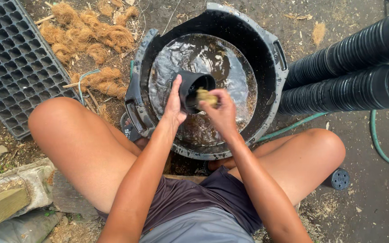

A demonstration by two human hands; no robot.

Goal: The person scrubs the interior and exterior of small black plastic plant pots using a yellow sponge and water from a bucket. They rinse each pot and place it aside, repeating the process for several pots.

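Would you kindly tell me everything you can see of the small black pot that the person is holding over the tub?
The small black pot looks like thin plastic, round, wet and glossy. It is tipped on its side, its open mouth turned toward the right hand. The left hand grips its wall from the left. The right hand presses a yellowish scrubbing pad into the mouth. The pot is held above the dark water in the big black tub, between the person's knees.
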